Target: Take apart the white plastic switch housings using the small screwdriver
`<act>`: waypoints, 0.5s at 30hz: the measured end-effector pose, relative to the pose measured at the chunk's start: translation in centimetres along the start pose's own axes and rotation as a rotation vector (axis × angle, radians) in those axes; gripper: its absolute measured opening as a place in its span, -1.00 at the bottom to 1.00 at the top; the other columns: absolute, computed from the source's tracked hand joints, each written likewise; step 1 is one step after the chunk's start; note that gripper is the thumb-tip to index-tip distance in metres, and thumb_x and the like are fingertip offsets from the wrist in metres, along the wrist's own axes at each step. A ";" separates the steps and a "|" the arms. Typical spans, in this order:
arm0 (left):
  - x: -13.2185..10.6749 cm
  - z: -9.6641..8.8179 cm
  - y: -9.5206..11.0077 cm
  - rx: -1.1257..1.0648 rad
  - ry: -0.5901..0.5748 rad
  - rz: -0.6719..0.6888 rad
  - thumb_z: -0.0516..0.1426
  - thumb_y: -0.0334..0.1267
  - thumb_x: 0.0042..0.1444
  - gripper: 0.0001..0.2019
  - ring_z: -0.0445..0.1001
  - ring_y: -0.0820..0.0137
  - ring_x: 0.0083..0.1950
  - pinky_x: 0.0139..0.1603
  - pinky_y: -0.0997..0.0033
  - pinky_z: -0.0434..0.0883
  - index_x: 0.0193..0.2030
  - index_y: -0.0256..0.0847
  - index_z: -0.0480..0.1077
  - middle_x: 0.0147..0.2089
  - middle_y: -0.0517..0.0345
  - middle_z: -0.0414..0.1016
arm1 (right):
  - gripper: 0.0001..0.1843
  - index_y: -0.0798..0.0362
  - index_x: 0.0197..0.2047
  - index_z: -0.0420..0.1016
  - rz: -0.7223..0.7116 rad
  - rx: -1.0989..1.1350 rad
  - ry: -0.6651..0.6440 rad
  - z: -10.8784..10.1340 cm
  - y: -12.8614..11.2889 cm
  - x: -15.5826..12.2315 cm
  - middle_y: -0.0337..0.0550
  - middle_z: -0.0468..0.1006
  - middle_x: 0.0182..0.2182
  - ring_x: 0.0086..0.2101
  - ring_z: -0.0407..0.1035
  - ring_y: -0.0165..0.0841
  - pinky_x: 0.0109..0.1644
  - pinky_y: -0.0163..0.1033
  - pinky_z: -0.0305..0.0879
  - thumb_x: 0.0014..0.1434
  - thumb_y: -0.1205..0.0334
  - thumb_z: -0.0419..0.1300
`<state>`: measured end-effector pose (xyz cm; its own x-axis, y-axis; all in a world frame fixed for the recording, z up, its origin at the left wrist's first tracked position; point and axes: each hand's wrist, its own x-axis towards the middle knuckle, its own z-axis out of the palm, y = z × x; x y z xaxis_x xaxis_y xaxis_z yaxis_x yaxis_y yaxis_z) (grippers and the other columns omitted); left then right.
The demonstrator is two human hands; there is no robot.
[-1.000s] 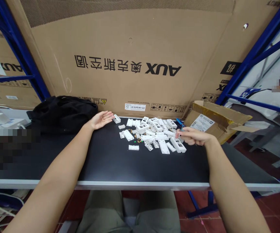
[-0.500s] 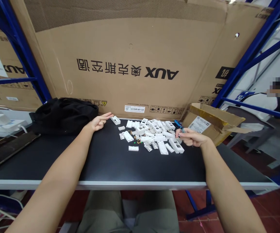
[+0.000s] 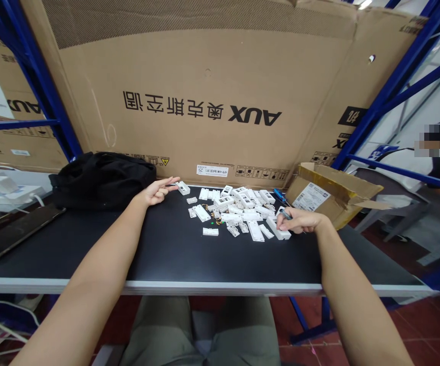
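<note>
Carton reading AUX, right hand holding tool

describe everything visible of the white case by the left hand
The white case is a small oblong block that looks like hard plastic, with darker recesses in its upper face. It rests slantwise on the black tabletop, near the back edge, left of the scattered white parts. The left hand is at its left end; whether they touch is unclear.

Left hand: bare, with slim fingers.
Right hand: bare, as is the wrist behind it.
Forearms: uncovered along all that shows.
Trousers: plain grey-green cloth, loose over both thighs, softly creased.
</note>
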<state>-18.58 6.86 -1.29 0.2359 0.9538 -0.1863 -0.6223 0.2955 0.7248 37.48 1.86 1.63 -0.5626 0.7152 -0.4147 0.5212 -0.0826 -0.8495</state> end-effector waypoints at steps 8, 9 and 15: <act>-0.4 0.5 0.1 0.094 -0.023 -0.226 0.01 0.02 0.42 -0.57 -0.03 0.65 -0.76 -0.89 0.65 -0.20 0.02 -0.34 0.48 -0.29 -0.31 0.63 | -0.52 0.11 -0.25 0.51 0.000 -0.011 0.023 -0.8 0.6 -0.4 -0.49 0.21 -0.66 -0.70 -0.14 -0.65 -0.67 -0.44 -0.34 -0.12 0.03 0.56; -0.4 0.5 0.1 0.100 -0.026 -0.241 0.00 0.02 0.42 -0.55 -0.05 0.65 -0.77 -0.89 0.65 -0.21 0.02 -0.36 0.48 -0.28 -0.35 0.63 | -0.52 0.11 -0.24 0.51 -0.004 -0.005 0.022 -0.8 0.7 -0.4 -0.49 0.21 -0.65 -0.70 -0.14 -0.64 -0.66 -0.43 -0.34 -0.12 0.03 0.56; -0.5 0.4 0.0 0.105 -0.025 -0.260 0.04 -0.01 0.39 -0.58 -0.06 0.63 -0.75 -0.89 0.65 -0.17 0.04 -0.36 0.48 -0.37 -0.24 0.59 | -0.51 0.12 -0.09 0.54 -0.043 0.059 0.006 -0.7 1.0 -0.5 -0.47 0.18 -0.60 -0.66 -0.11 -0.63 -0.64 -0.44 -0.28 -0.02 0.07 0.53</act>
<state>-18.45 6.35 -0.94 0.3964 0.8449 -0.3593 -0.4584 0.5212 0.7199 38.73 1.87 1.19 -0.5798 0.7229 -0.3759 0.4577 -0.0928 -0.8842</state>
